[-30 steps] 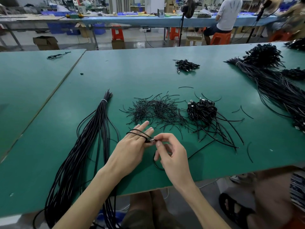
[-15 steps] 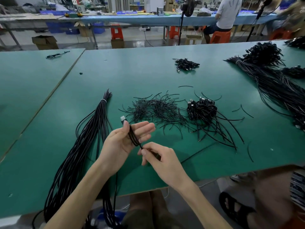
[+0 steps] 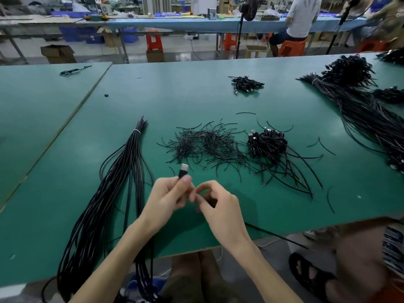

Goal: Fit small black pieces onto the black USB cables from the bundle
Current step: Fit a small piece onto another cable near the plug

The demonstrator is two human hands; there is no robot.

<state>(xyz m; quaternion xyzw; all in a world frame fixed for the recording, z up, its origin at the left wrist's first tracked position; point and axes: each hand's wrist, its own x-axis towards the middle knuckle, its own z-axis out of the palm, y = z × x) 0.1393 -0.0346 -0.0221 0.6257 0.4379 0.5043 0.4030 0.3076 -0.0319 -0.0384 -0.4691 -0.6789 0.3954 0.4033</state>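
Head view: left hand (image 3: pixel 168 197) fingers grip USB cable (image 3: pixel 183 170) near table (image 3: pixel 196 101) front edge; right hand (image 3: pixel 220 206) fingers curled, grasp unclear

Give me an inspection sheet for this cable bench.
Surface: green table, second table adjoining at left.
Job's things: tied cable bundle at left; pile of short black pieces centre; USB plug held up.
Clutter: stray strands right of centre; small black bit farther back.
Hands: left hand grips the plug; right hand curled beside it, grip blurred.
Cables: coiled heap centre-right; small heap farther back; large bundle far right.
Surroundings: seated person at blue bench; cardboard box on floor.
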